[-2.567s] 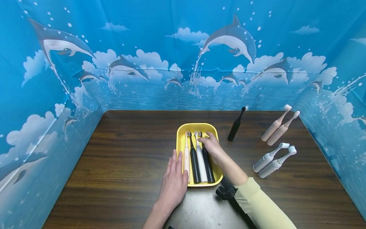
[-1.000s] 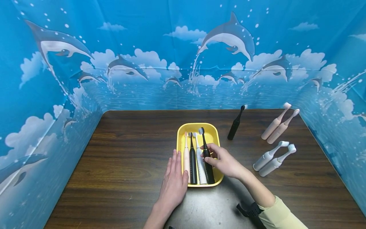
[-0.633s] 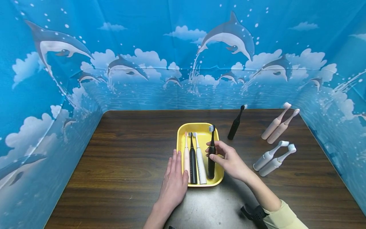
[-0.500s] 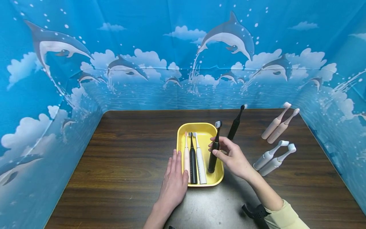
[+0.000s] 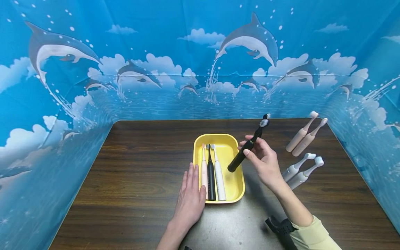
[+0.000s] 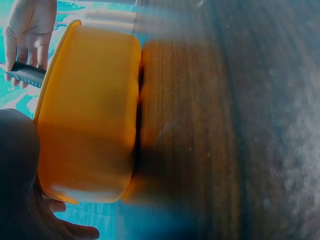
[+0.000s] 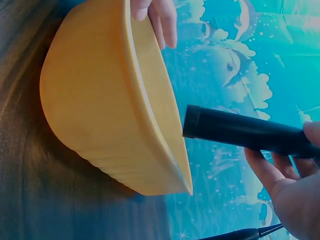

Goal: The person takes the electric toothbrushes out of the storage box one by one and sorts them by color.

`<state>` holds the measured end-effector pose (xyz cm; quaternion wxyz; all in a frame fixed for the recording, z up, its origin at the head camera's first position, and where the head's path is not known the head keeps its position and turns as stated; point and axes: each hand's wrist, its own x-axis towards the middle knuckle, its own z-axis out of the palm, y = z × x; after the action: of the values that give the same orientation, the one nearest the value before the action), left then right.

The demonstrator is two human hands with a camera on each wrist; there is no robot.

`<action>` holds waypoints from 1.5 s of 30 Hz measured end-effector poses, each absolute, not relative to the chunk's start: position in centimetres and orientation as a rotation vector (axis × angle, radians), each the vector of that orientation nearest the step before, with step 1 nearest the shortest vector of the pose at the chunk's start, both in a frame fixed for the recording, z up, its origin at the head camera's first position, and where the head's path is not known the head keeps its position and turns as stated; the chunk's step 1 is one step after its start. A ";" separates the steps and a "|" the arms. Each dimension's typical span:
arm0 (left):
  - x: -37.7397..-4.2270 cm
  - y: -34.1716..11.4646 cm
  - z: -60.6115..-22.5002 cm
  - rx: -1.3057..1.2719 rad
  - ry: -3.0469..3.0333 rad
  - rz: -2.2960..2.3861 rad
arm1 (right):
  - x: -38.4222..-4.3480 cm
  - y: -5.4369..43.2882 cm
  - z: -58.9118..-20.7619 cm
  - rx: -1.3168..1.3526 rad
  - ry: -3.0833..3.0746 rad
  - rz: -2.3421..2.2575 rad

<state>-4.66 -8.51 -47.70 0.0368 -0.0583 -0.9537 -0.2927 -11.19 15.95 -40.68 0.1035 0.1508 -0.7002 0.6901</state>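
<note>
My right hand [image 5: 264,161] pinches a black electric toothbrush [image 5: 240,159] between thumb and fingers, raised above the right rim of the yellow tray [image 5: 229,198]. The brush head tilts up and away to the right; in the right wrist view the handle's base [image 7: 200,122] hangs beside the tray's rim. My left hand [image 5: 190,199] lies with straight fingers along the tray's left side. Inside the tray rest a pale pink toothbrush [image 5: 204,173], a black toothbrush [image 5: 211,180] and a white toothbrush [image 5: 220,180], side by side. Left fingertips partly cover the pink one's side.
Behind the held brush stands another black toothbrush [image 5: 259,132], mostly hidden. Two pink toothbrushes [image 5: 301,139] stand at the back right, with two light grey toothbrushes [image 5: 300,176] nearer, partly behind my right hand. A dolphin-print curtain [image 5: 193,62] borders the wooden table [image 5: 134,166].
My right hand has taken the rightmost black toothbrush out of its place in the tray, lifted it and carried it right and away from me. My left hand has stayed still.
</note>
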 end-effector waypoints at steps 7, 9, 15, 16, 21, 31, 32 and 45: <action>-4.7 -8.3 -47.6 -0.173 -2.919 -0.906 | -11.9 16.6 -40.3 0.344 -1.955 1.990; -4.7 -8.3 -47.6 -0.173 -2.917 -0.905 | -12.1 16.7 -40.2 0.328 -1.929 1.967; -4.7 -8.1 -47.4 -0.172 -2.906 -0.912 | -12.5 16.8 -40.0 0.281 -1.842 1.912; -4.8 -8.1 -47.4 -0.172 -2.906 -0.914 | -12.6 16.7 -40.0 0.270 -1.821 1.911; -5.0 -8.3 -47.2 -0.175 -2.907 -0.926 | -13.0 16.4 -40.1 0.221 -1.747 1.887; -5.5 -8.6 -46.9 -0.189 -2.916 -0.935 | -14.0 16.3 -41.2 0.069 -1.779 1.715; -5.5 -8.6 -47.0 -0.191 -2.914 -0.936 | -14.1 16.3 -41.4 0.053 -1.776 1.705; -5.3 -8.9 -47.3 -0.209 -2.903 -0.927 | -14.1 15.2 -42.0 -0.116 -1.826 1.463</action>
<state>-5.32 -8.86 -47.28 0.0432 -0.0683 -0.9495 -0.3033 -14.05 15.21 -41.98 0.3888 -0.0458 -0.7181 0.5753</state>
